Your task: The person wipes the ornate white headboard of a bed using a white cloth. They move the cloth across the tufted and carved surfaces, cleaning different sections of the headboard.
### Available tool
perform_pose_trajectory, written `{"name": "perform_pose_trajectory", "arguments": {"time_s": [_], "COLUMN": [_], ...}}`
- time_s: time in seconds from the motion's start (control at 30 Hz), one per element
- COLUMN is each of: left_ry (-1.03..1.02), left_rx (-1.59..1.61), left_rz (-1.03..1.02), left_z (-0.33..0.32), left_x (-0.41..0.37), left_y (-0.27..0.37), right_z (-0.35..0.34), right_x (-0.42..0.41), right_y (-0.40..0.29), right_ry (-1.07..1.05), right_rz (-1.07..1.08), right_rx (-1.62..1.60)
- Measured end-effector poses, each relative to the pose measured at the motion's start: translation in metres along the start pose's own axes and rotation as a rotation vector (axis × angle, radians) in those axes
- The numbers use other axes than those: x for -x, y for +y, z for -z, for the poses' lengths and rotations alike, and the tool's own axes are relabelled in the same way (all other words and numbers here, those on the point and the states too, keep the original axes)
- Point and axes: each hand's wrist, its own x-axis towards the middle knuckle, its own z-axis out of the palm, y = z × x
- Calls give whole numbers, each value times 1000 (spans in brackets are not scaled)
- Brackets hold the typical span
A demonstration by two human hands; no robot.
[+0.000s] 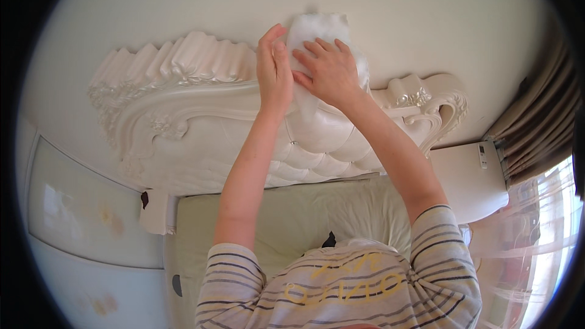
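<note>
A white cloth (pixel 320 26) lies over the top edge of a carved, tufted cream headboard (pixel 219 135), its upper part flat toward the wall and its lower part hanging over the front. My right hand (pixel 331 71) rests palm down on this cloth with its fingers spread. Just to the left, my left hand (pixel 275 66) stands on edge at the cloth's left side, palm turned toward it, fingers slightly bent and apart from the thumb. Whether the left hand touches the cloth is hard to tell.
A bed with a green sheet (pixel 292 210) lies below the headboard. At the right are a white bedside cabinet (pixel 457 178) with a remote control (pixel 482 156), a brown curtain (pixel 534 114) and a sheer curtain. A small white cabinet (pixel 154 212) and glossy panels (pixel 91 210) stand at the left.
</note>
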Motion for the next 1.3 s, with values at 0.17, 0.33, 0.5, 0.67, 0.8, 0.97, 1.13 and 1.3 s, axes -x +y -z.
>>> {"name": "perform_pose_trajectory", "arguments": {"time_s": [0.17, 0.33, 0.5, 0.67, 0.8, 0.97, 1.13, 1.3], "left_ry": [-54, -34, 29, 58, 69, 83, 103, 95], "left_rx": [-447, -667, -791, -829, -863, -877, -871, -860], "left_rz": [-280, -440, -519, -514, -538, -548, -581, -559], "left_z": [0, -8, -14, -21, -21, -21, -21, -21], "left_x": [17, 23, 21, 21, 21, 21, 20, 22], "left_y": [-24, -30, -34, -44, -44, -47, -48, -47], "right_z": [-5, 6, 1, -47, -51, -55, -58, -59], "right_x": [17, 42, 109, 162, 153, 137, 168, 212], "right_y": [14, 28, 39, 19, 12, 29, 33, 33], "right_ry": [146, 237, 19, 49, -2, -94, 16, -14], "right_rz": [-79, -369, -640, -376, -395, -410, -284, -228], "right_rx": [-112, -329, -318, -190, -141, -231, -162, -147]}}
